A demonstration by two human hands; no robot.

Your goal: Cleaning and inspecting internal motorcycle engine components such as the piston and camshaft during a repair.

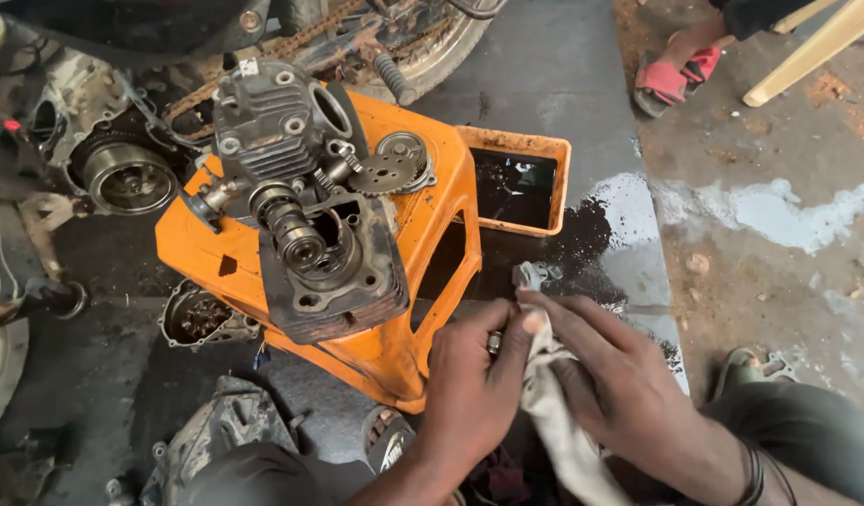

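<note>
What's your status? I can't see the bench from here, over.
Left hand pinching a small metal part. Right hand wiping it with a dirty rag. Engine parts sit on the orange stool close beside; nothing blocking the hands.

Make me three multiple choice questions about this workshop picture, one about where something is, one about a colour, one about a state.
1. Where does the engine cylinder head rest?
A. on the stool
B. in the tray
C. on the wheel

2. What colour is the stool?
A. blue
B. orange
C. green

3. What are the left hand and right hand doing?
A. hanging free
B. gripping a hammer
C. holding a rag around a small metal part

Answers: 1 A, it sits on the stool's top. 2 B, its plastic is orange. 3 C, the rag is bunched between both hands.
</note>
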